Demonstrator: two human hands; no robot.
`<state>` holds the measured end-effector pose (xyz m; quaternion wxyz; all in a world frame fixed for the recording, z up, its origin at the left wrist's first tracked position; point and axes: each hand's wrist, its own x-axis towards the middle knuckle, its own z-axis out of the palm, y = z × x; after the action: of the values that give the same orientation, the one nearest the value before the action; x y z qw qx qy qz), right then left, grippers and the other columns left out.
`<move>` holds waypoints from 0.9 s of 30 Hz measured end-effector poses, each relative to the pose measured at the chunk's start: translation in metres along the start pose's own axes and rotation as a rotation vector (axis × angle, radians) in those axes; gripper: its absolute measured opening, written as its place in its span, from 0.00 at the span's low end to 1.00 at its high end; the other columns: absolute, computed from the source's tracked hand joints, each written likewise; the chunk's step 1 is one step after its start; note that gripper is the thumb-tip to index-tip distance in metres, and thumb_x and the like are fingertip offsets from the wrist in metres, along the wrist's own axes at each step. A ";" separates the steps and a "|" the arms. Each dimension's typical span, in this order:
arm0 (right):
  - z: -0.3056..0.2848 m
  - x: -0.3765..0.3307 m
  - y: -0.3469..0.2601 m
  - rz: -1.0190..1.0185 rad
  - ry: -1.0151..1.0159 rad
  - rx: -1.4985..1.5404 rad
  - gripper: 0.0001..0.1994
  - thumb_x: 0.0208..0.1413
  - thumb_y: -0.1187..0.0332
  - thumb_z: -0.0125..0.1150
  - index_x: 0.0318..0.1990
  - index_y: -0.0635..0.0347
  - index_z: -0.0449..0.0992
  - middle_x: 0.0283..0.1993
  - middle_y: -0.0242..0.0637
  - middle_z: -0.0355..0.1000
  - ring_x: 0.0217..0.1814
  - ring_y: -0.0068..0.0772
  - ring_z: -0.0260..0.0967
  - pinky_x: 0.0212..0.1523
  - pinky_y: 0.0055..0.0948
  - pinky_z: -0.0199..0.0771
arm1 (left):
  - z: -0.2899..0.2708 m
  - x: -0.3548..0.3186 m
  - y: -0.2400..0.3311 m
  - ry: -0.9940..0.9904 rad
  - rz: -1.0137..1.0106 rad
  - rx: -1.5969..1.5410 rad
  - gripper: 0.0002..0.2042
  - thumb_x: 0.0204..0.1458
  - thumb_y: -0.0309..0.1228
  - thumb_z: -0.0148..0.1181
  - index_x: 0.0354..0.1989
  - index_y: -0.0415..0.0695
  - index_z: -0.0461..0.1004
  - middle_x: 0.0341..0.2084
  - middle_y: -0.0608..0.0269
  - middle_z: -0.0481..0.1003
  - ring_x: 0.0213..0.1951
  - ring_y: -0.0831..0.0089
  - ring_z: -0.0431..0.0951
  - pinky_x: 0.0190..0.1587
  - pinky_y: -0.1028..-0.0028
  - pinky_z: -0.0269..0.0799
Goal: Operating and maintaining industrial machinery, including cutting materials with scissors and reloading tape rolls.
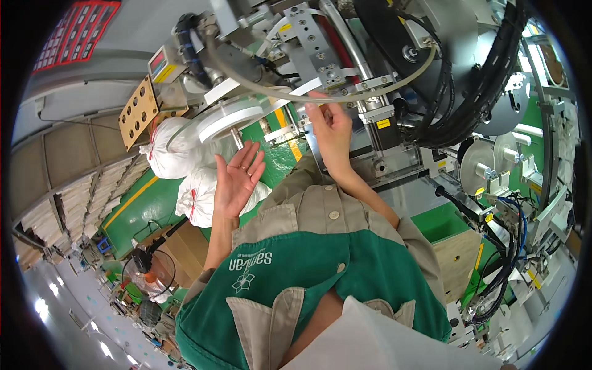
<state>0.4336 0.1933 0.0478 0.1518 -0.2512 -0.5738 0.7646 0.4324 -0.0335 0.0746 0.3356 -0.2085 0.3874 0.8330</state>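
In the head view, both hands reach up to a machine. The left hand (239,176) is open, palm showing and fingers spread, just below a white round disc (229,120) on a metal rod. The right hand (331,126) pinches its fingertips on a thin pale strip (320,94) at the metal bracket (376,111). White tied sacks (176,154) lie left of the left hand, on green floor.

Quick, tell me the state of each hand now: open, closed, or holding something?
Left hand: open, palm showing, fingers spread, holding nothing.
Right hand: fingertips pinched at the white strip on the machine; a firm grip cannot be told.
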 end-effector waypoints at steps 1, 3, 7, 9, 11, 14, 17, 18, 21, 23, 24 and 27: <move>0.004 0.001 -0.002 0.045 0.007 0.059 0.11 0.57 0.70 0.61 0.45 0.65 0.75 0.23 0.20 0.61 0.24 0.08 0.52 0.22 0.14 0.51 | 0.002 0.001 0.002 -0.021 0.012 -0.029 0.39 0.57 0.60 0.37 0.64 0.34 0.53 0.63 0.50 0.58 0.61 0.60 0.62 0.63 0.65 0.62; 0.009 0.003 0.000 0.024 0.011 0.127 0.10 0.57 0.70 0.60 0.45 0.65 0.75 0.23 0.19 0.62 0.24 0.08 0.52 0.22 0.13 0.51 | 0.009 0.004 0.006 -0.030 0.029 0.028 0.39 0.57 0.60 0.39 0.64 0.35 0.54 0.62 0.50 0.58 0.61 0.60 0.63 0.62 0.65 0.62; -0.008 -0.007 -0.004 0.046 -0.060 0.102 0.10 0.60 0.68 0.56 0.44 0.63 0.76 0.26 0.21 0.66 0.25 0.08 0.55 0.24 0.13 0.54 | 0.014 0.014 0.017 -0.066 0.041 0.029 0.36 0.58 0.58 0.41 0.63 0.37 0.57 0.60 0.52 0.61 0.61 0.59 0.63 0.62 0.64 0.62; -0.028 -0.022 -0.008 0.097 -0.076 0.012 0.10 0.61 0.67 0.55 0.43 0.62 0.77 0.31 0.23 0.70 0.26 0.09 0.58 0.25 0.14 0.56 | 0.015 0.026 0.018 -0.143 -0.009 -0.044 0.35 0.57 0.57 0.45 0.61 0.37 0.60 0.59 0.54 0.64 0.62 0.58 0.62 0.63 0.62 0.61; -0.051 -0.044 -0.002 0.105 -0.193 -0.032 0.09 0.61 0.67 0.55 0.42 0.61 0.78 0.33 0.25 0.73 0.29 0.12 0.62 0.28 0.16 0.62 | 0.005 0.024 0.023 -0.117 -0.030 -0.096 0.34 0.54 0.56 0.51 0.59 0.38 0.62 0.61 0.55 0.61 0.63 0.58 0.59 0.64 0.60 0.59; -0.122 -0.098 0.008 0.089 -0.152 -0.297 0.09 0.61 0.66 0.55 0.42 0.60 0.78 0.33 0.26 0.73 0.31 0.15 0.65 0.31 0.18 0.66 | -0.007 -0.001 0.003 -0.134 0.051 0.143 0.35 0.55 0.58 0.47 0.60 0.40 0.61 0.64 0.57 0.58 0.63 0.61 0.59 0.62 0.63 0.62; -0.196 -0.141 0.040 0.369 0.272 -0.254 0.11 0.60 0.65 0.56 0.42 0.61 0.78 0.29 0.27 0.72 0.30 0.18 0.66 0.32 0.22 0.67 | -0.044 0.021 -0.039 -0.053 -0.177 0.460 0.23 0.58 0.44 0.53 0.54 0.38 0.68 0.54 0.57 0.69 0.52 0.65 0.71 0.54 0.67 0.69; -0.225 -0.149 0.066 0.232 0.460 -0.452 0.12 0.60 0.63 0.56 0.42 0.62 0.78 0.26 0.27 0.71 0.27 0.19 0.66 0.30 0.22 0.67 | -0.035 0.038 -0.062 -0.068 -0.228 0.642 0.18 0.59 0.38 0.54 0.50 0.37 0.72 0.49 0.57 0.73 0.48 0.68 0.74 0.51 0.69 0.72; -0.289 -0.162 0.126 0.149 0.736 -0.760 0.18 0.60 0.53 0.54 0.41 0.60 0.78 0.20 0.24 0.62 0.21 0.15 0.58 0.21 0.19 0.58 | -0.019 0.095 -0.138 -0.287 -0.074 1.077 0.11 0.56 0.31 0.57 0.42 0.37 0.76 0.37 0.60 0.77 0.39 0.74 0.76 0.43 0.72 0.75; -0.301 -0.160 0.137 0.365 0.666 -0.447 0.21 0.60 0.51 0.52 0.39 0.62 0.78 0.20 0.24 0.63 0.20 0.15 0.58 0.21 0.20 0.57 | -0.039 0.155 -0.183 -0.376 0.236 1.335 0.16 0.51 0.34 0.62 0.44 0.35 0.75 0.37 0.55 0.78 0.36 0.69 0.79 0.39 0.72 0.74; -0.306 -0.160 0.143 0.470 0.624 -0.293 0.22 0.61 0.49 0.52 0.38 0.62 0.78 0.20 0.24 0.63 0.20 0.16 0.58 0.21 0.20 0.56 | -0.029 0.171 -0.198 -0.369 0.390 1.502 0.18 0.50 0.35 0.63 0.44 0.34 0.75 0.36 0.53 0.78 0.35 0.67 0.79 0.39 0.71 0.74; -0.308 -0.159 0.161 0.453 0.591 -0.350 0.23 0.58 0.48 0.54 0.29 0.61 0.79 0.21 0.26 0.68 0.22 0.17 0.61 0.24 0.21 0.60 | -0.014 0.200 -0.218 -0.371 0.211 1.548 0.18 0.48 0.34 0.65 0.43 0.34 0.75 0.30 0.54 0.79 0.31 0.68 0.79 0.35 0.73 0.73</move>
<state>0.7458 0.3094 -0.1390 0.0931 -0.6019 -0.5573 0.5643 0.4529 0.1387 -0.1659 0.3635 0.2631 0.8106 0.3762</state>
